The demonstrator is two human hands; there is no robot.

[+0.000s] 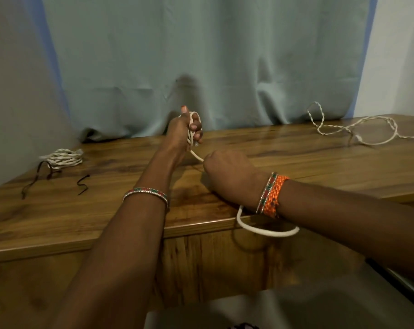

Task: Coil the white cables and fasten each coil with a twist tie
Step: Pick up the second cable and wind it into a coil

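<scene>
My left hand is raised above the wooden table and grips several loops of a white cable. The cable runs from those loops down to my right hand, which is curled around it. Below my right wrist the same cable hangs in a loop over the table's front edge. A finished white coil lies at the far left of the table. Dark twist ties lie in front of that coil. A loose, twisted white cable sprawls at the far right.
A pale blue curtain hangs right behind the table. The table's front edge runs under my forearms. A grey surface lies low at the bottom right.
</scene>
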